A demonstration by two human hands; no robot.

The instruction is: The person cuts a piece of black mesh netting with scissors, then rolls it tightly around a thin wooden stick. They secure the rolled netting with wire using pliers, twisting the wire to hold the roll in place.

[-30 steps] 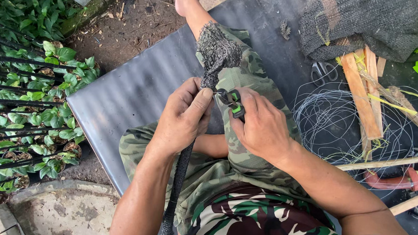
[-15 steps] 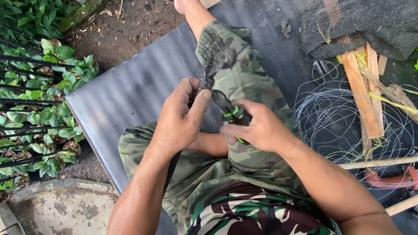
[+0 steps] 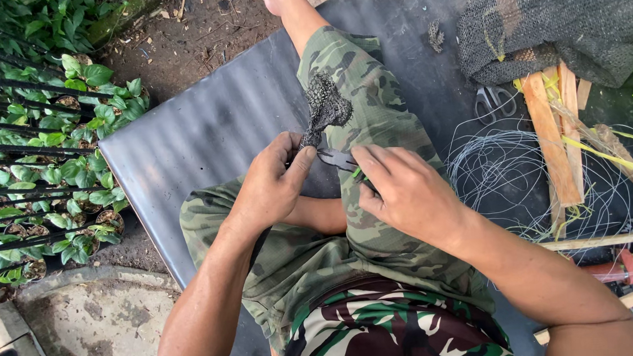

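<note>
Left hand [image 3: 270, 184] pinches the black mesh strip [image 3: 325, 107] (bunched above both hands) — right hand [image 3: 404, 191] grips pliers [image 3: 337, 159].

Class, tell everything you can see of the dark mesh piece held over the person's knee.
The mesh piece is a small scrap of dark open netting, bunched and crumpled, fanning upward from a pinched lower end. It lies on the camouflage shorts. The left hand pinches its lower end; the right hand brings a small tool up to it.
</note>
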